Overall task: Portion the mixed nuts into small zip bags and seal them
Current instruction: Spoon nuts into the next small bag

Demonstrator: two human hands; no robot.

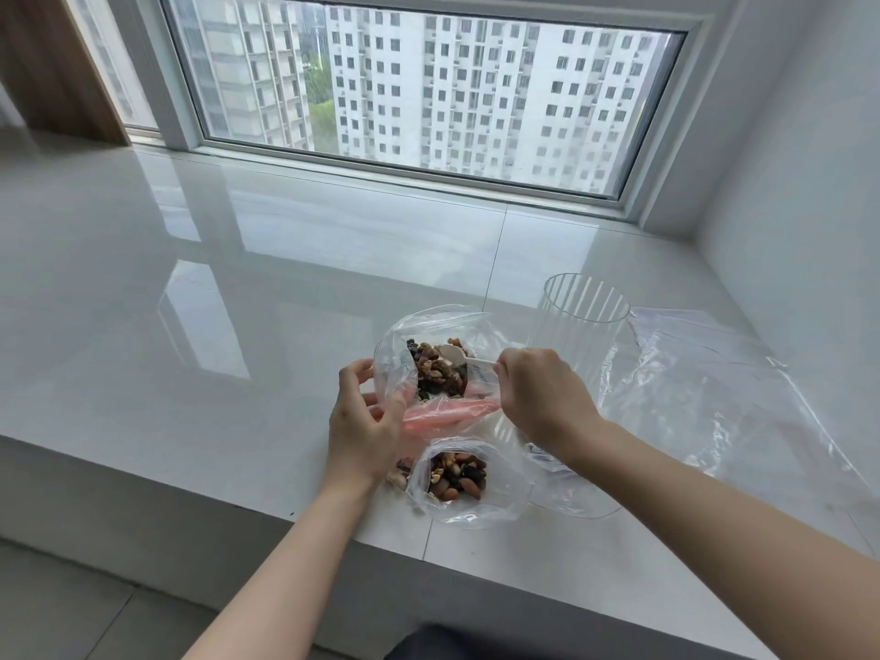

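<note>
Glossy white tile ledge (238,297) under a big window (428,88), apartment towers outside, that's our workspace. Dead centre sits the big clear bag (428,326) with a pink zip strip (447,414), mouth gaping, mixed nuts (438,373) piled inside. Our left hand (364,421) is at the bag's 9 o'clock, fingers curled round the plastic rim and pinching it open. Our right hand (543,397) comes in from 3 o'clock, fist closed on the handle of a small white scoop (457,357), whose bowl rests on top of the nuts. At 6 o'clock from the big bag, near the ledge's front edge, we've got a small zip bag (471,488), open on top with a portion of nuts in it, and a few more nuts show just left of it, under our left wrist. A ribbed clear plastic tub (581,316) stands at 2 o'clock, with crinkled empty bags (714,373) spread out past it at 3 o'clock.
</note>
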